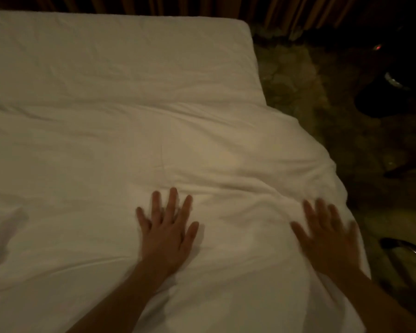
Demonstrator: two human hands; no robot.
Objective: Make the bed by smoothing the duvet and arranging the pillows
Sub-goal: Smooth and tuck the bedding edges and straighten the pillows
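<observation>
fingers (172, 200) spread flat – duvet (154, 145) | wrinkles run left-right

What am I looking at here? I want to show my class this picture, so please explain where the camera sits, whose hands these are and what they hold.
The single picture comes from a camera worn on a person's head, looking forward and down. Both bare hands are that person's own. The left hand and the right hand lie flat, fingers spread, on a white duvet covering the bed. Neither holds anything. The right hand looks blurred. Beyond the duvet shows the bare white sheet. No pillows are visible.
</observation>
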